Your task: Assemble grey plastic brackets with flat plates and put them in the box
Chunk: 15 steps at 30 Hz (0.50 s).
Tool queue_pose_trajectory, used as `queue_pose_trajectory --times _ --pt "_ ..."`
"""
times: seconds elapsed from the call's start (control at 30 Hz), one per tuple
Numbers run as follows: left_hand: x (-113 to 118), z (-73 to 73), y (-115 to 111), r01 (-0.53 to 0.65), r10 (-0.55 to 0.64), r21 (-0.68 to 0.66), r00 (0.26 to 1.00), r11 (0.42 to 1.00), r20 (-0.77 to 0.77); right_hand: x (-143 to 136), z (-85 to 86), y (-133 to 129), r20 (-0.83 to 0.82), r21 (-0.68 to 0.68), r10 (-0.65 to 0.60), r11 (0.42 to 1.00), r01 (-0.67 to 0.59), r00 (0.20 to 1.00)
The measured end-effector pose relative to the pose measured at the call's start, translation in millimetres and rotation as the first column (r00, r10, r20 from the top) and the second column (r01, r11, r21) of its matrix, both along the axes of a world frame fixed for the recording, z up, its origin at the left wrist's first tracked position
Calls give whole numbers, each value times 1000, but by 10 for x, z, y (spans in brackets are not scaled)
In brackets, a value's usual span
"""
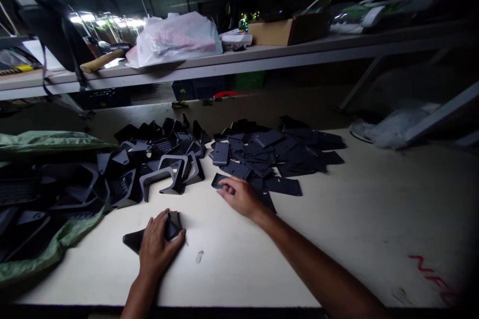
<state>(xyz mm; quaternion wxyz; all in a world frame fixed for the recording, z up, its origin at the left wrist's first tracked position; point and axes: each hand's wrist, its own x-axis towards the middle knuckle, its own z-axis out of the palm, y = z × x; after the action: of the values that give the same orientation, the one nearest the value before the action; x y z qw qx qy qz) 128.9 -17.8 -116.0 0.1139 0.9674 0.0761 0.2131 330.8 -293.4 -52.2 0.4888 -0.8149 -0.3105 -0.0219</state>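
Note:
My left hand (156,244) is wrapped over a dark bent bracket (132,240) on the pale tabletop, near the front edge. At the near side of a pile of flat black plates (284,147), my right hand (239,197) has its fingers curled at the end of one plate (217,180). The fingertips are partly hidden, and whether they grip that plate is unclear. Black U-shaped brackets (159,175) lie heaped left of the plates.
A green sack (71,233) holding more black brackets lies at the left. Behind, a raised shelf (262,60) bears a plastic-wrapped bundle (179,37) and a cardboard box (272,32). Clear plastic (392,127) lies by the shelf's right leg.

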Motion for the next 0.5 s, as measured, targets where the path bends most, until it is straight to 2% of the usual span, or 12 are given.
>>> queue_pose_trajectory --times 0.1,0.2,0.33,0.5 --pt "-11 0 18 20 -20 -15 1000 1000 -1 365 135 -434 127 -125 -106 985 122 986" --pt "-28 -11 34 38 -38 -18 999 999 8 840 254 -836 247 -270 -177 932 243 953" --pt "-36 -14 35 41 -40 -17 999 999 12 1543 417 -1179 359 -484 -171 807 339 918" --pt "-24 8 12 27 -28 6 999 1000 30 2205 495 -1292 371 -709 -90 616 344 924"
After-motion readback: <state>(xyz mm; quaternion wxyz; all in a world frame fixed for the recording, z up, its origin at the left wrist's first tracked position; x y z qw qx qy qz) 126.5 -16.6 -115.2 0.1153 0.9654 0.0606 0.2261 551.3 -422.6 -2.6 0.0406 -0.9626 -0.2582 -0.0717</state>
